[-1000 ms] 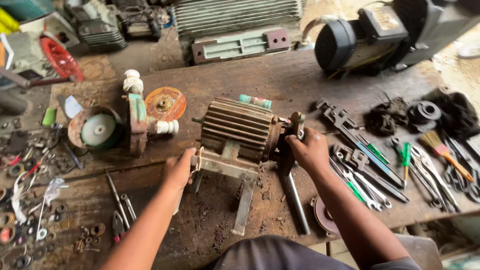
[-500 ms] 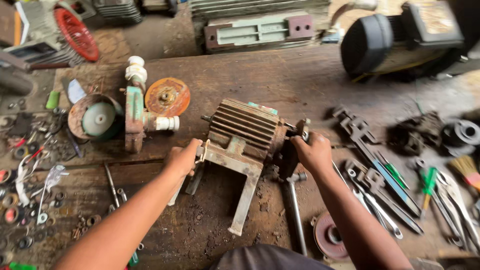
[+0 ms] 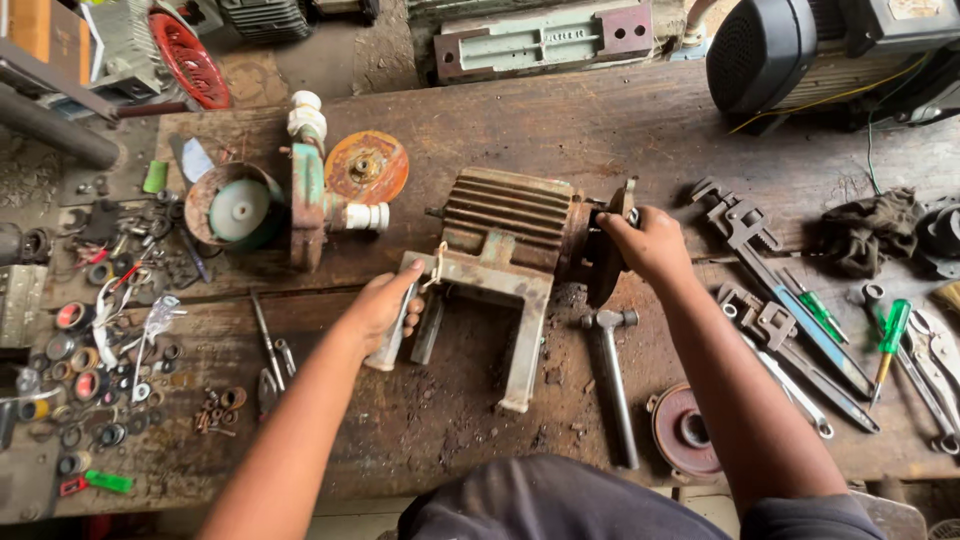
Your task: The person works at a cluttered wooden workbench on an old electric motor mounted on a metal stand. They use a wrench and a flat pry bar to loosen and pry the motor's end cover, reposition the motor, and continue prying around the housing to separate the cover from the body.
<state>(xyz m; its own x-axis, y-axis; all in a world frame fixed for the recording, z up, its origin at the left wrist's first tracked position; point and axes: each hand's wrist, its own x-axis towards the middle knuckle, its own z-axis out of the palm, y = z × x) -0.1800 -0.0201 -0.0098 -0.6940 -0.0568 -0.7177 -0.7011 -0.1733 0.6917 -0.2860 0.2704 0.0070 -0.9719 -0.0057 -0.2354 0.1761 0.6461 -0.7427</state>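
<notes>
Now both hands (image 3: 385, 305) (image 3: 645, 243) grip the rusty motor (image 3: 505, 240) at opposite ends.

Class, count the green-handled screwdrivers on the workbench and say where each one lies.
2. One green-handled screwdriver lies beside the blue pipe wrench, right of the right hand. The other lies further right, near the pliers. More may be hidden among the tools.
</notes>
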